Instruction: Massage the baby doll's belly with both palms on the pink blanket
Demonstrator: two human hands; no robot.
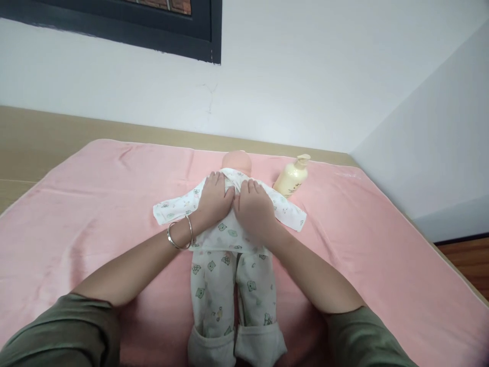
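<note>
A baby doll [237,159] lies stretched out with its smooth, peach-coloured head at the far end. It wears a white long-sleeved top [229,235] and matching trousers [214,285], both printed with small green animal figures. The sleeves spread out to either side, and the trouser cuffs are turned up. My left hand [214,200], with a silver bangle at the wrist, rests on the left side of the chest, fingers laid toward the shoulder. Beside it, my right hand [256,208] lies on the right side of the chest. Both thumbs come close together at the middle.
A pink mat [126,224] lies under the doll on a wooden surface [34,135]. A cream pump bottle [291,177] leans at the right of the doll's head. White walls [305,76] rise behind and at right, with a dark window frame [153,30] at upper left.
</note>
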